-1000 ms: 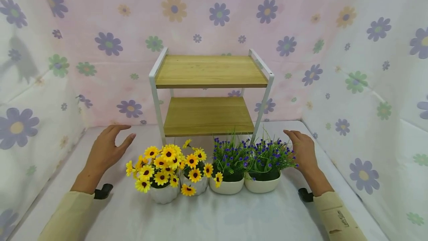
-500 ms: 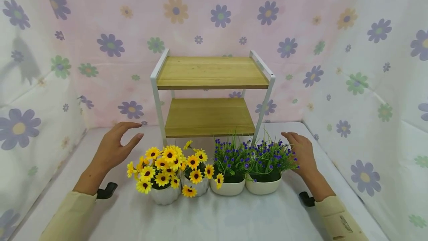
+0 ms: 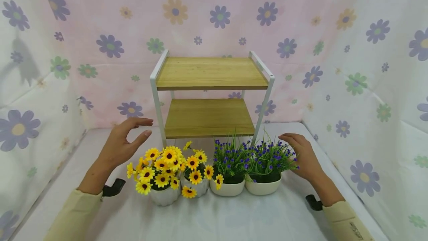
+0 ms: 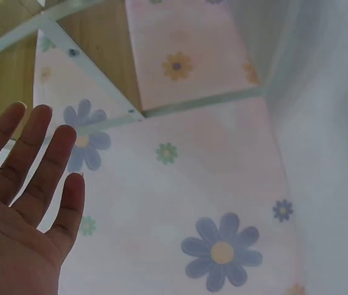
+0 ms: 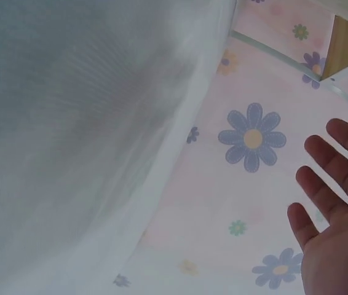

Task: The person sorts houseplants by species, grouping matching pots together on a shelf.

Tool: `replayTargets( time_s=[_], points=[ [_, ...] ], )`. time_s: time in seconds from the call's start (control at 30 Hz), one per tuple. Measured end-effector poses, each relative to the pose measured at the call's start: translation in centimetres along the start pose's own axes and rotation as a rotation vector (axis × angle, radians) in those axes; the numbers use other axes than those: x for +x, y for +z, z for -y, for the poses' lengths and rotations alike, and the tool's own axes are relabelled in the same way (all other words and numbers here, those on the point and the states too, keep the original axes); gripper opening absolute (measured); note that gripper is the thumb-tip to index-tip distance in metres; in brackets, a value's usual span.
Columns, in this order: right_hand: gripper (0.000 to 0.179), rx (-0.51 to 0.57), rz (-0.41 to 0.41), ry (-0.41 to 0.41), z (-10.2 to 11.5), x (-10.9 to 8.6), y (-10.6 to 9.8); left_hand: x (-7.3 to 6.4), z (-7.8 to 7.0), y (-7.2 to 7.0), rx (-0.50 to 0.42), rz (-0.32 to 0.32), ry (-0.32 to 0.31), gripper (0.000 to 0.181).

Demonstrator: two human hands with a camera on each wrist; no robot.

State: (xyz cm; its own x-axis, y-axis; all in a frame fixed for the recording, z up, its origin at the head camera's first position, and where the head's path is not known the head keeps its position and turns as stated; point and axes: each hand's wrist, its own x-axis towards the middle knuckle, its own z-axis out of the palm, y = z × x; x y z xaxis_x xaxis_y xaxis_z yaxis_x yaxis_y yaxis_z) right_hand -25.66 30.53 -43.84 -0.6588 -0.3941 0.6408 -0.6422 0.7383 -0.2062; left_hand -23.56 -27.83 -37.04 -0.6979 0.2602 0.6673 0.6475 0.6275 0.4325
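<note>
In the head view my left hand [image 3: 117, 146] hovers left of the yellow sunflower pot [image 3: 164, 196], thumb apart from the fingers and nothing held. Its spread fingers show in the left wrist view. My right hand [image 3: 305, 159] is beside the right-hand purple flower pot [image 3: 264, 187]; leaves overlap its edge, and I cannot tell whether it touches them. Straight, spaced fingers [image 5: 328, 196] appear in the right wrist view. Between those pots stand a smaller sunflower pot [image 3: 197, 187] and another purple flower pot [image 3: 228, 189], all lined up in a row.
Behind the pots rises a two-tier shelf with a white frame [image 3: 157, 103], an upper wooden board [image 3: 212, 70] and a lower wooden board [image 3: 208, 118]. A white cloth [image 3: 214, 222] covers the table. Flower-printed fabric [image 3: 200, 18] walls in the back and both sides.
My left hand has moved right and slightly up, closer to the sunflowers and the shelf. The right hand has shifted slightly left at the fingertips, its forearm swinging outward. The pots stay put.
</note>
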Motion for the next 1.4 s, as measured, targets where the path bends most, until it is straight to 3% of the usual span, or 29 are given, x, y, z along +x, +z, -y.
replayTargets(
  time_s=[0.23,0.53,0.67,0.8,1.0,1.1,1.2,1.4],
  points=[
    [0.080,0.030,0.046,-0.052,0.2,-0.3,-0.6,0.9,-1.2,0.3,-0.056,-0.003,0.014,0.043],
    [0.056,0.076,0.088,-0.077,0.4,-0.9,-1.5,1.9,-2.6,0.7,-0.077,-0.033,-0.003,0.038],
    [0.054,0.176,0.153,-0.071,0.3,-1.3,-1.5,2.2,-3.1,0.9,-0.088,-0.051,0.011,0.037],
    [0.059,0.286,0.274,0.043,0.4,-2.0,-1.5,2.3,-3.4,1.2,-0.106,-0.057,0.025,0.039],
    [0.081,0.420,0.494,0.401,1.1,-2.9,-2.0,2.2,-3.8,1.6,-0.162,-0.069,0.001,0.037],
    [0.086,0.485,0.569,0.494,1.2,-3.0,-2.1,2.2,-4.0,1.8,-0.190,-0.082,-0.019,0.034],
    [0.089,0.572,0.572,0.442,0.9,-3.0,-1.7,2.2,-4.0,2.1,-0.206,-0.092,-0.030,0.031],
    [0.102,0.632,0.547,0.262,0.1,-3.1,-0.3,2.2,-3.8,2.2,-0.225,-0.091,-0.061,0.028]
  ],
)
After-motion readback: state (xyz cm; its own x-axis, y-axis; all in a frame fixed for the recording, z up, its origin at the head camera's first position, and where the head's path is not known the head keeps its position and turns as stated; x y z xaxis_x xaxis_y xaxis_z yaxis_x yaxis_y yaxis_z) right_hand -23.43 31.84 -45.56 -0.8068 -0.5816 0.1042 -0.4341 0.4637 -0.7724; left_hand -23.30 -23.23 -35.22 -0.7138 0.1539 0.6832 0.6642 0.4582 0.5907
